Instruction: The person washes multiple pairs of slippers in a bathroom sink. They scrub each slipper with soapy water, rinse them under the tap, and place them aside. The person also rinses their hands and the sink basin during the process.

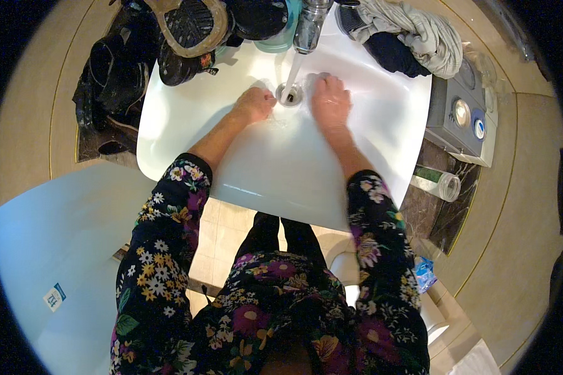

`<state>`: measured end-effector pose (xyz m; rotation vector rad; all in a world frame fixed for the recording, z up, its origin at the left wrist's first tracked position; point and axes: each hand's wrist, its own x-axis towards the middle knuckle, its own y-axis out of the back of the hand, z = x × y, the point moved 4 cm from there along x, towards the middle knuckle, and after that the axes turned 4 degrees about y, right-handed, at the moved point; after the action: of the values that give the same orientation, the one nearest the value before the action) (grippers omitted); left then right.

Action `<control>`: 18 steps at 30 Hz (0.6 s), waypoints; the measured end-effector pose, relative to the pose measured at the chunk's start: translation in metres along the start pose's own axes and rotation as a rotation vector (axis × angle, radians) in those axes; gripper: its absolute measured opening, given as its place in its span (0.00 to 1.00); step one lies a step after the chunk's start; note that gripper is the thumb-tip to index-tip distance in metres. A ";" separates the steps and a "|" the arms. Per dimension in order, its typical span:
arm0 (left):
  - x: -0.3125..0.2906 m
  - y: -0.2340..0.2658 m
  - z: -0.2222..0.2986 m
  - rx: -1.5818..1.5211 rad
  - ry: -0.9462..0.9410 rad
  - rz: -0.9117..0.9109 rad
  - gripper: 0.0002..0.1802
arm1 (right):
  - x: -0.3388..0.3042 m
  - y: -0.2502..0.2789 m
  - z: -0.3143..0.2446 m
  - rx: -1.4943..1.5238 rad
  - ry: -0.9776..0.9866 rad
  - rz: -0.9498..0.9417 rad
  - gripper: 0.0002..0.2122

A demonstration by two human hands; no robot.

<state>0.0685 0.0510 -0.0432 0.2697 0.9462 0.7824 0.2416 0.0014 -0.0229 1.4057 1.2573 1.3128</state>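
Both my hands are down in a white sink basin (263, 169), one on each side of the drain (289, 95). Water runs from the chrome tap (310, 28) in a stream onto the drain. My left hand (254, 105) is closed left of the stream, its fingers curled; what they hold, if anything, cannot be made out. To the right of the stream, my right hand (331, 100) lies back up near the basin's surface. Its fingers are bent under, and whatever may be beneath them is hidden.
Dark shoes (184, 53), one sole up, crowd the sink's back left rim. Black footwear (109, 69) stands farther left. A grey cloth bundle (416, 34) lies at the back right. Beside the sink are a grey box (460, 115) and a clear jar (447, 186).
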 end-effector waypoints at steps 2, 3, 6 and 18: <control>0.001 0.012 -0.002 0.090 -0.041 0.049 0.14 | 0.015 -0.014 -0.046 0.088 -0.013 -0.052 0.07; -0.007 0.018 0.001 0.196 -0.054 0.057 0.15 | 0.018 -0.017 -0.068 0.137 0.068 -0.118 0.06; -0.055 0.045 0.013 0.381 -0.146 0.114 0.16 | 0.037 -0.024 -0.042 0.498 -0.153 -0.136 0.09; -0.178 0.119 -0.035 0.792 -0.214 0.530 0.33 | 0.041 -0.048 -0.050 0.541 -0.377 0.389 0.16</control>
<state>-0.0775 0.0047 0.1104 1.3095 0.9546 0.8000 0.1846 0.0461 -0.0570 2.2516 1.1568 0.9004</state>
